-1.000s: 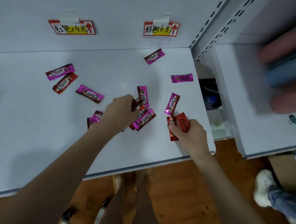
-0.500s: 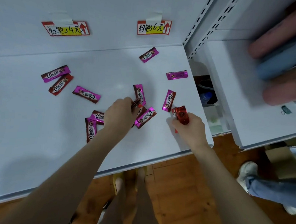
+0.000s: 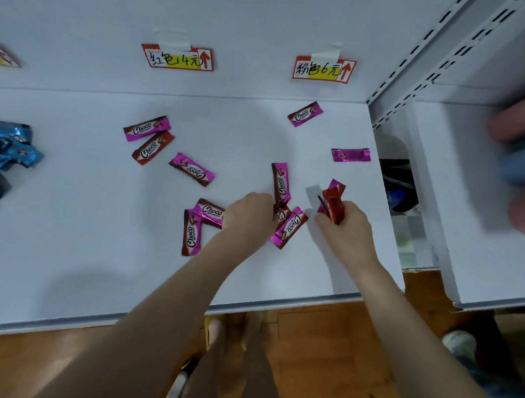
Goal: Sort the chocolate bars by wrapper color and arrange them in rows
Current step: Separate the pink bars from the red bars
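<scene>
Gripped a small bunch of red bars point(image 3: 334, 204) in the right hand point(image 3: 347, 227), with fingers curled tight round them. Held that bunch up off the white shelf point(image 3: 98, 250), a bit higher than half a second before. Left no red one lying under that hand any more, unlike a second ago. Noticed a pink tip point(image 3: 336, 183) poking out behind the bunch. Could not tell whether picked up too or just lying there.

Kept the left hand point(image 3: 247, 218) low on the middle pile, with fingers curled under. Seemed to pinch the end of a dark red bar point(image 3: 280, 206), same as before. Could not see those fingertips well.

Turned the head a little as well. Caught a heap of blue bars point(image 3: 6, 149) at the left edge, out of sight a moment earlier.

Found the rest not sorted yet. Counted many pink bars point(image 3: 191, 169) scattered over the shelf. Spotted one more red bar point(image 3: 152, 147) well to the left, touching a pink one. Saw a red label point(image 3: 177, 57) and a pink label point(image 3: 324, 69) taped on the back wall. Made no rows so far. Looked like picking up the red ones first, with the pink ones left to line up later.
</scene>
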Tool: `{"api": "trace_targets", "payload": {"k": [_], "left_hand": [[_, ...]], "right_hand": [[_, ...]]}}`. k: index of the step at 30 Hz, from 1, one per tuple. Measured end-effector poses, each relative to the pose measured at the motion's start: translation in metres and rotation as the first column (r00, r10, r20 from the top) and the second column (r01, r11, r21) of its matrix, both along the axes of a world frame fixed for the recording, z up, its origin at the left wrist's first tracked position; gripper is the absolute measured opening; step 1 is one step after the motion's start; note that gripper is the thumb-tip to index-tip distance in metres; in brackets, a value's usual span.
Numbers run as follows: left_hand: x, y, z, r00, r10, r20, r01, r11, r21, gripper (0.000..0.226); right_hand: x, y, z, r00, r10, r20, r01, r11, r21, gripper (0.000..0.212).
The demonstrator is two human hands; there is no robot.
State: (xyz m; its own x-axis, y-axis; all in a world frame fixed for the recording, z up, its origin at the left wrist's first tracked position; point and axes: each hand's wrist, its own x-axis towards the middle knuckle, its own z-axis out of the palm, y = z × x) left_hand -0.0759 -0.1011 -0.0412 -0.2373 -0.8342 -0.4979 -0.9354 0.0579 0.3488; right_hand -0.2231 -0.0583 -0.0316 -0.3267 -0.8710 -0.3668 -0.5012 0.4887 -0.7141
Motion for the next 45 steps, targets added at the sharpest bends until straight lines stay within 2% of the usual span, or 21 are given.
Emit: {"api": "trace_targets", "payload": {"k": [3,5,7,10,12,14,17,20,22,27,32,34,36,39,45], "left_hand": [[0.007,0.003,0.002,0.985,0.070,-0.158,-0.075,0.997,-0.025,0.019],[0.020,0.005,0.006,0.930,0.191,-0.315,-0.208,0.978,-0.020,0.016],[0.040,0.003,0.013,0.857,0.320,-0.403,-0.355,0.935,-0.013,0.015],[0.072,-0.004,0.021,0.771,0.454,-0.448,-0.529,0.847,-0.053,0.013],[0.092,-0.010,0.022,0.743,0.505,-0.440,-0.594,0.800,-0.085,0.011],[0.110,-0.017,0.020,0.737,0.544,-0.401,-0.632,0.765,-0.125,0.027],[0.138,-0.036,0.012,0.755,0.596,-0.274,-0.649,0.739,-0.180,0.034],[0.157,-0.055,0.000,0.821,0.563,-0.091,-0.569,0.799,-0.192,0.034],[0.163,-0.062,-0.006,0.837,0.545,-0.049,-0.546,0.825,-0.149,0.030],[0.178,-0.058,-0.010,0.847,0.518,-0.122,-0.530,0.841,-0.108,0.021],[0.205,-0.030,-0.006,0.723,0.619,-0.308,-0.661,0.748,-0.049,0.022],[0.215,-0.024,-0.004,0.686,0.632,-0.360,-0.687,0.726,-0.034,0.021],[0.224,-0.024,-0.004,0.667,0.636,-0.388,-0.701,0.712,-0.038,0.019],[0.233,-0.025,-0.006,0.646,0.644,-0.410,-0.719,0.694,-0.042,0.015],[0.231,-0.035,-0.009,0.622,0.633,-0.461,-0.718,0.696,-0.014,0.015]], "right_hand": [[0.000,-0.008,-0.002,1.000,0.012,0.001,-0.012,1.000,-0.006,0.026],[0.000,-0.014,0.000,0.998,0.057,-0.022,-0.057,0.998,-0.011,0.025],[0.003,-0.023,0.001,0.994,0.104,-0.017,-0.104,0.994,-0.016,0.024],[0.015,-0.038,0.000,0.982,0.189,-0.006,-0.189,0.982,-0.027,0.026],[0.027,-0.049,-0.003,0.968,0.251,-0.004,-0.251,0.967,-0.040,0.017],[0.041,-0.059,-0.006,0.945,0.328,-0.004,-0.328,0.943,-0.054,0.009],[0.063,-0.074,-0.007,0.898,0.438,-0.042,-0.440,0.895,-0.068,0.010],[0.081,-0.087,-0.008,0.856,0.513,-0.065,-0.517,0.853,-0.071,0.012],[0.094,-0.099,-0.009,0.828,0.552,-0.100,-0.560,0.825,-0.077,0.015],[0.140,-0.135,-0.009,0.789,0.586,-0.183,-0.611,0.778,-0.145,0.017],[0.197,-0.161,-0.017,0.743,0.625,-0.239,-0.667,0.719,-0.195,0.014],[0.217,-0.170,-0.021,0.727,0.630,-0.272,-0.682,0.708,-0.185,0.009],[0.233,-0.178,-0.027,0.700,0.635,-0.326,-0.702,0.696,-0.150,0.019],[0.244,-0.184,-0.035,0.651,0.657,-0.380,-0.730,0.679,-0.077,0.021],[0.216,-0.150,-0.040,0.668,0.631,-0.395,-0.699,0.714,-0.040,0.018]]}}
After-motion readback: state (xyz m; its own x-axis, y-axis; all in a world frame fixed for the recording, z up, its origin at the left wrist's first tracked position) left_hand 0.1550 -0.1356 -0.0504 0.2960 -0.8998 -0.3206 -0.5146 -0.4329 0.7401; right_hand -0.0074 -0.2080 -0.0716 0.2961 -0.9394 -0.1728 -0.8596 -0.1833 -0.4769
